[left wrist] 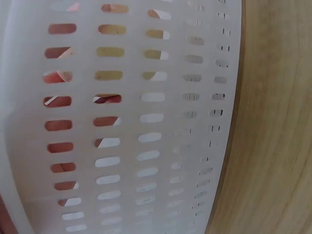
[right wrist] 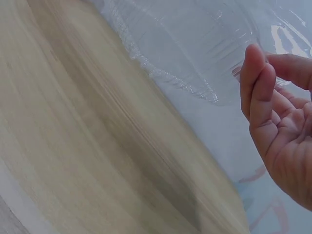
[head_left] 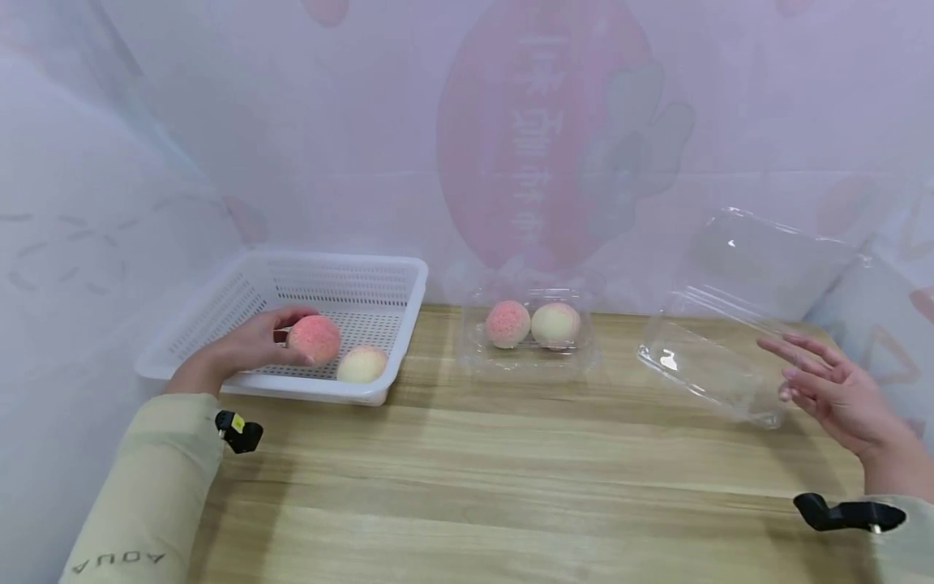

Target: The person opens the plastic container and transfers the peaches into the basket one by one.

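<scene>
Over the white plastic basket [head_left: 302, 386], my left hand [head_left: 251, 342] grips a pink peach [head_left: 315, 340] between thumb and fingers. A paler peach [head_left: 362, 365] lies in the basket beside it. The left wrist view is filled by the slotted basket wall [left wrist: 129, 131], with bits of hand and peach showing through the slots. On the right, my right hand [head_left: 839, 389] holds an open, clear plastic clamshell box [head_left: 711, 357] by its right side, tilted with the lid raised. The fingers [right wrist: 263, 92] overlap the clear plastic [right wrist: 190, 53] in the right wrist view.
A second clear clamshell box [head_left: 529, 357] stands at the middle back of the wooden table [head_left: 511, 487], with a pink peach [head_left: 507, 324] and a pale peach [head_left: 556, 325] inside. White printed sheeting [head_left: 350, 138] encloses the back and sides.
</scene>
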Available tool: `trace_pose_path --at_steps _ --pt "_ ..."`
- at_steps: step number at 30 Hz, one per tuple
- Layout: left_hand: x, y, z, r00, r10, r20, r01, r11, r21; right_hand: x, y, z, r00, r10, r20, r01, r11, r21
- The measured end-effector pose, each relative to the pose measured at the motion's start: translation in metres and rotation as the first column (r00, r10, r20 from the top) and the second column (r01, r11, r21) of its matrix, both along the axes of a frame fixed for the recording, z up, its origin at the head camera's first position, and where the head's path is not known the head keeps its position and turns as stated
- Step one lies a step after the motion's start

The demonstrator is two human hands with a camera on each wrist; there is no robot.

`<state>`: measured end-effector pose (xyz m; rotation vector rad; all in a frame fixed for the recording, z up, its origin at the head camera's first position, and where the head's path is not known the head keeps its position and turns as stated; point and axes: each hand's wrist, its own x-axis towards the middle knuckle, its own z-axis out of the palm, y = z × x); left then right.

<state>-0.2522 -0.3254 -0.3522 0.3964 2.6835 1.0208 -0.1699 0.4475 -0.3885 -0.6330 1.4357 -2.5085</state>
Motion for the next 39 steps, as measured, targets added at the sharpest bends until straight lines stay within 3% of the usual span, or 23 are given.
trace_pose_path --at_steps 6,16,29,33,39 --pt "-0.004 0.000 -0.003 1.000 -0.002 0.024 0.003 0.999 -0.033 0.003 0.017 -0.008 0.990 -0.104 0.090 0.107 0.994 -0.029" --pt "-0.009 0.000 -0.006 0.999 -0.027 0.034 0.030 0.996 -0.089 0.004 0.026 -0.020 0.976 -0.162 0.147 0.165 0.986 -0.004" --pt "-0.007 0.004 -0.005 0.998 -0.032 0.056 0.038 0.994 -0.107 0.008 0.027 -0.026 0.964 -0.214 0.160 0.182 0.964 0.195" --pt "-0.007 0.005 -0.005 0.998 -0.027 0.058 0.034 0.992 -0.121 0.009 0.028 -0.025 0.946 -0.252 0.205 0.198 0.948 0.249" --pt "-0.010 0.007 -0.007 0.998 -0.008 0.056 0.017 0.988 -0.156 0.009 0.029 -0.025 0.899 -0.322 0.297 0.225 0.922 0.316"
